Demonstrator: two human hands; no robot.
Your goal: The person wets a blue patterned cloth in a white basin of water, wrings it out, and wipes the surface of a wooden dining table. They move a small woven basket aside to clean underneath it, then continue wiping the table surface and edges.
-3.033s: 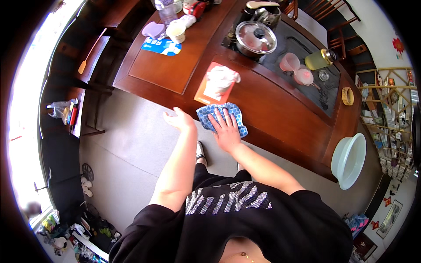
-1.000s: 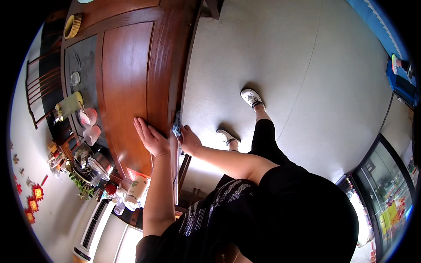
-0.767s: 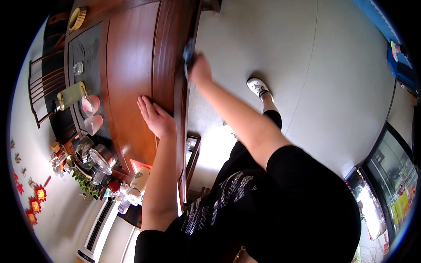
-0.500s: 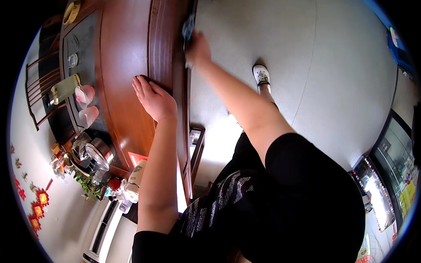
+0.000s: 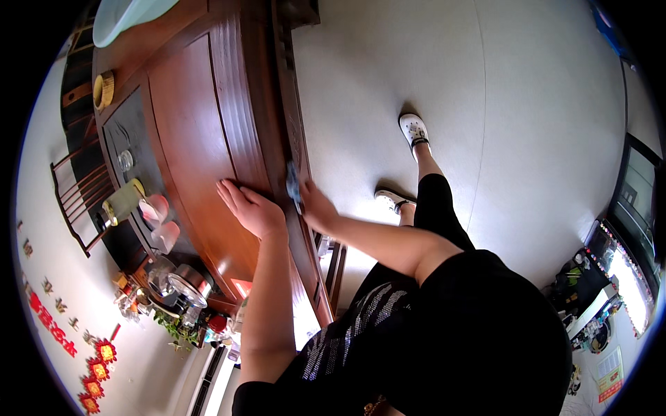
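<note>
A long reddish-brown wooden table (image 5: 186,132) stands on my left. On its top, close to the right-hand edge, my left hand (image 5: 255,209) lies with the fingers stretched out and nothing held. Lower down, at the table's carved side, my right hand (image 5: 320,209) has its fingers closed on a dark blue-grey cloth (image 5: 293,182). The cloth is pressed to the dark side panel below the edge. Motion slightly blurs the cloth and the fingers.
Toward the table's far side are a green jug (image 5: 125,202), pink cups (image 5: 154,208), a glass lid (image 5: 187,284) and a woven ring-shaped holder (image 5: 103,90). A pale green basin (image 5: 128,17) sits at the far end. Grey floor (image 5: 388,62) runs along the right.
My right hand has come back along the table's side toward me with the cloth. The view has shifted, bringing the basin in. My left hand still rests on the tabletop.
</note>
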